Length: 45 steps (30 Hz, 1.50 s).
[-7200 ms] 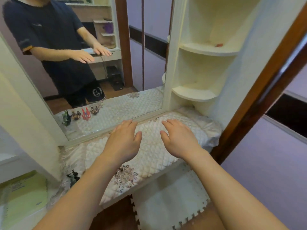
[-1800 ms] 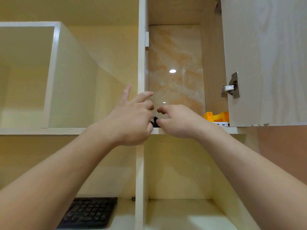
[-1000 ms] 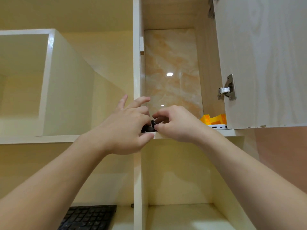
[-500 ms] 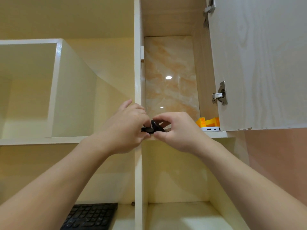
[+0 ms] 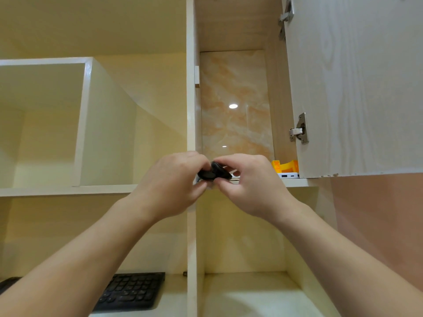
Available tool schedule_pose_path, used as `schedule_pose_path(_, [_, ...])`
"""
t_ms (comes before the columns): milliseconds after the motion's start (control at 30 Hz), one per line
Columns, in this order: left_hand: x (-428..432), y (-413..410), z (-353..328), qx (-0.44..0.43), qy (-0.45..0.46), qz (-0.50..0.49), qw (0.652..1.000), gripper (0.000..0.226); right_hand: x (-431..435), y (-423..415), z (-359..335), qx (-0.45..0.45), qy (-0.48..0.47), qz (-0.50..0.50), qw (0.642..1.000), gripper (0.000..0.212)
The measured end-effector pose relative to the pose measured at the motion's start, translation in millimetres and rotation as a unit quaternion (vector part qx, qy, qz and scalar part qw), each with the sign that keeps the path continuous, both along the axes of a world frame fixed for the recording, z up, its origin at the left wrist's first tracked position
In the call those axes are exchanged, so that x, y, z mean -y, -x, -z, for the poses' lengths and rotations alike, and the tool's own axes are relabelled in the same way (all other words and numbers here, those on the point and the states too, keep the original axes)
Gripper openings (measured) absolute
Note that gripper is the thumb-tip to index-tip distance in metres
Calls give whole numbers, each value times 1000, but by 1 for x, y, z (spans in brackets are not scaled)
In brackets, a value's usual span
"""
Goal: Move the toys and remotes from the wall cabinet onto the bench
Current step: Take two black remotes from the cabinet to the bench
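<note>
Two small black rounded remotes (image 5: 214, 173) are held together just in front of the wall cabinet's shelf edge (image 5: 295, 182). My left hand (image 5: 174, 186) grips the left one with curled fingers. My right hand (image 5: 248, 183) pinches the right one between thumb and fingers. Further right on the same shelf sit an orange toy (image 5: 286, 165) and a white flat device (image 5: 288, 175), partly hidden by the open door.
The cabinet door (image 5: 357, 88) stands open at the right, with hinges on its inner face. A vertical divider (image 5: 191, 236) runs below my hands. A black keyboard (image 5: 135, 290) lies on the lower left shelf. The open cubby at upper left holds nothing visible.
My hands reached from the quilted bench up to the cabinet. Over the last second they closed on the black remotes and drew them slightly off the shelf edge.
</note>
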State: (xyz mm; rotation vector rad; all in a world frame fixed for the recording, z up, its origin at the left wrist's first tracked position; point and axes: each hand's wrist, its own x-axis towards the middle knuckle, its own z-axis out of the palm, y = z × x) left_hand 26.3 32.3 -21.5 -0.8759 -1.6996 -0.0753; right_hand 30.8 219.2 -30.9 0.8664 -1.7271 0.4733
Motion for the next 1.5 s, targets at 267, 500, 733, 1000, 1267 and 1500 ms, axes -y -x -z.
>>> schedule_pose_path(267, [-5, -16, 3, -14, 0, 32, 999, 13, -12, -16, 3, -89, 11, -18, 996, 17])
schedule_pose_path(500, [-11, -32, 11, -4, -10, 52, 999, 10, -20, -30, 8, -132, 37, -23, 990, 17])
schedule_pose_path(733, [-14, -40, 29, 16, -24, 97, 995, 8, -26, -41, 26, -137, 81, -29, 987, 22])
schedule_pose_path(1000, [-19, -47, 43, 7, -41, 129, 991, 21, -30, -40, 42, -126, 110, -54, 984, 26])
schedule_pose_path(1267, [-16, -60, 45, -19, -33, 121, 992, 23, -24, -52, 43, -158, 145, -39, 976, 28])
schedule_pose_path(1500, [-1, -85, 47, -35, -31, 121, 992, 23, -11, -74, 45, -163, 175, -19, 971, 27])
